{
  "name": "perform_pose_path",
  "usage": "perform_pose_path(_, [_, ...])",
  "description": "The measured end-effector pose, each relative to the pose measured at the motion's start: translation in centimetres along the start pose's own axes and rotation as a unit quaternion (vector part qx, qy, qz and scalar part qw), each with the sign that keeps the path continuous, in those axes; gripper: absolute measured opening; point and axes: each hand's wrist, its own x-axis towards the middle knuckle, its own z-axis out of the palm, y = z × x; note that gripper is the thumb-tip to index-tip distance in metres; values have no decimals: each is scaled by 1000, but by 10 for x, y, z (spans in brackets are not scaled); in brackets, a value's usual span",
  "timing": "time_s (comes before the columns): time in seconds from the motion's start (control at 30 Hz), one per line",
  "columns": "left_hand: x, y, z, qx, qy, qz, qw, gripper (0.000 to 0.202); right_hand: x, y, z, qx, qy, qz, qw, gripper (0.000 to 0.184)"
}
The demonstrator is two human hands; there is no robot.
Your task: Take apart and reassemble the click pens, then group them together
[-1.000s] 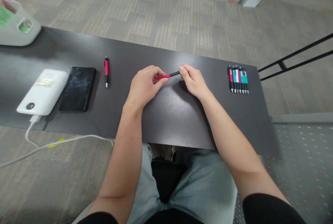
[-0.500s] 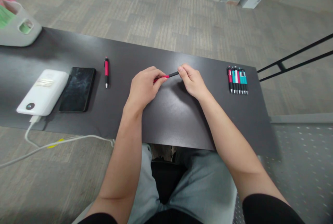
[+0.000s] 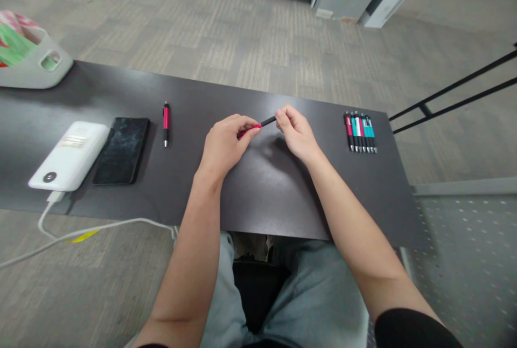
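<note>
Left hand [image 3: 223, 143] pinches red end of pen [image 3: 258, 124], right hand [image 3: 294, 132] pinches black end; pen held just above dark table [image 3: 258, 192], centre of frame. Single red pen [image 3: 165, 123] left of centre. Row of pens [image 3: 360, 131] right. Phone [image 3: 121, 150], white power bank [image 3: 68, 155] far left.

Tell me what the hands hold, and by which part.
One red-and-black pen, held between both hands: the left hand pinches its red end, the right hand its black end.

No lettering is legible anywhere; the power bank's [image 3: 68, 155] label is blurred.
</note>
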Motion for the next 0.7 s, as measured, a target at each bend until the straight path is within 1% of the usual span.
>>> perform_pose_path(0.1, [0,-1,2,-38,-1,7,999,14,-2,-2,5,31,6,3,1000,78])
perform_pose_path(0.2, [0,0,4,-62,-21,-8,998,15,-3,-6,8,24,8,3,1000,74])
perform_pose_path(0.37, [0,3,7,-81,-44,-33,995,22,-7,-17,8,19,51,-34,998,69])
perform_pose_path(0.43, [0,2,9,-78,-59,-24,995,25,-8,-20,8,19,60,-43,997,69])
perform_pose_path(0.5, [1,0,13,-77,-65,-5,995,24,-7,-21,8,20,63,-45,997,68])
perform_pose_path(0.6, [2,-2,18,-91,-55,21,994,24,-5,-18,9,34,71,-60,995,68])
perform_pose_path(0.7, [2,-2,21,-97,-38,33,994,26,-2,-16,9,49,82,-75,993,69])
